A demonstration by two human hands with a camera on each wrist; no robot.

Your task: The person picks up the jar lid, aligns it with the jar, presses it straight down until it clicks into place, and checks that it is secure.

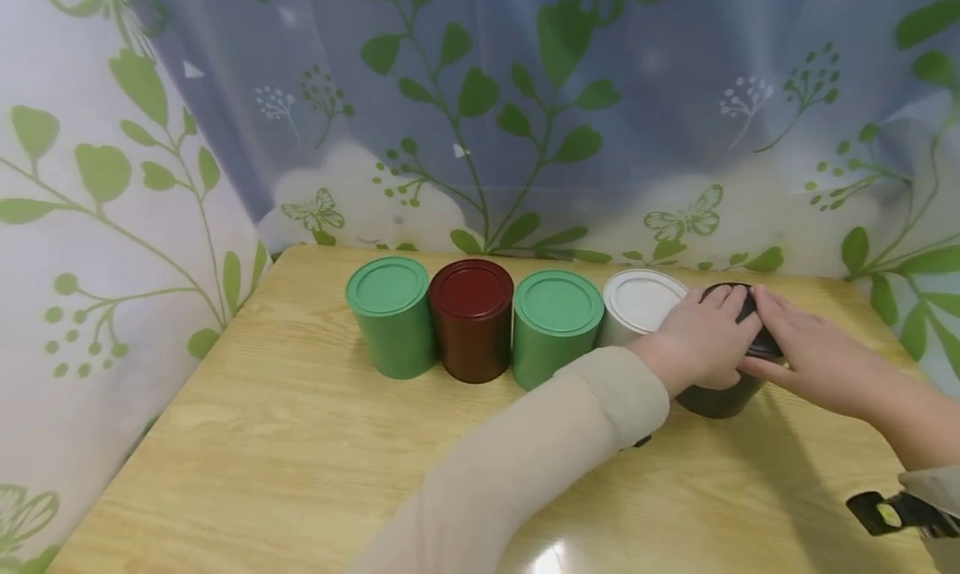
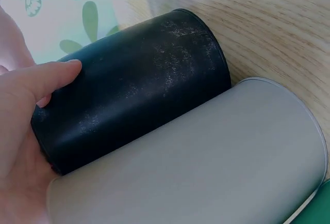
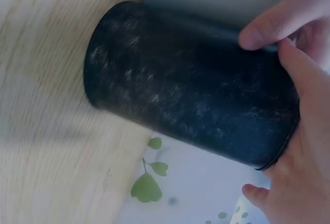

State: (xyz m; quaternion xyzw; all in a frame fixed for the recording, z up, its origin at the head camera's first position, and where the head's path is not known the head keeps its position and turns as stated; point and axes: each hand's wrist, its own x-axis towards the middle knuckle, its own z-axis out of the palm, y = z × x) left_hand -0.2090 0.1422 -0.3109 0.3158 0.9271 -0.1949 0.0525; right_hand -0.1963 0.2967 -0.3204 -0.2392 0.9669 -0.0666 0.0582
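At the right end of a row of cans, a black can [image 1: 716, 401] stands upright on the table, both hands at its top. My left hand [image 1: 697, 336] reaches across and holds the rim, fingers over the lid. In the left wrist view its thumb [image 2: 59, 75] lies along the scuffed black side. From the right, my right hand [image 1: 821, 359] grips the same top edge; the right wrist view shows its palm [image 3: 309, 136] against the rim. Fingers partly hide the lid. Immediately left of the black can is a white-lidded grey can [image 2: 196, 157], upright and beside it.
Further left stand a green can [image 1: 558, 332], a dark red can [image 1: 472, 332] and another green can [image 1: 393, 332], all lidded. The wooden table [image 1: 300, 457] meets a leaf-patterned curtain [image 1: 465, 141] at the back and left. A black strap [image 1: 892, 511] circles the right wrist.
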